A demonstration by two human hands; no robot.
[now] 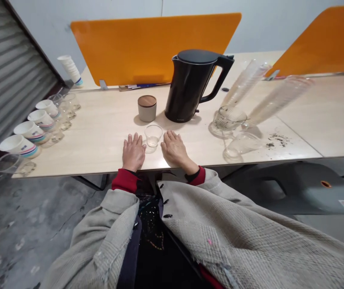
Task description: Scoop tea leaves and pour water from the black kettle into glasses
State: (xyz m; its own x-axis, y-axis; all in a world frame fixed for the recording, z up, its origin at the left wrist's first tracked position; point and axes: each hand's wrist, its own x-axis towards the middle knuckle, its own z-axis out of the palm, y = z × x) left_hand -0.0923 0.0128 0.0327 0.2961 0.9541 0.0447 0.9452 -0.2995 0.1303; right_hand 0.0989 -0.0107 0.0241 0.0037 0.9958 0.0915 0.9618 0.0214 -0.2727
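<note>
Both hands rest palm-down at the near edge of the surface (99, 140). The left hand (134, 152) has its fingers slightly spread; the right hand (174, 148) lies flat with its fingers close together. Neither grips anything. The clear cup (153, 137) stands between them, just beside both; finger contact cannot be confirmed.

Status: the clear cup appears positioned and unfilled. Handling appears paused or not begun; any filling remains undone.

Containers:
- Canister (147, 109): far of the clear cup, wooden lid fitted, contents hidden.
- Kettle (185, 88): far right of the clear cup, lid down, level not visible.
- Left side: a row of paper cups (29, 131) beside transparent cups (58, 134); at far left, a paper stack (71, 70).
- Right side: a glass bowl (230, 118), a single cup (244, 144) and two plastic stacks (281, 98). The wide view makes their true tilt hard to judge. Dark crumbs (278, 139) lie on the surface nearby.
</note>
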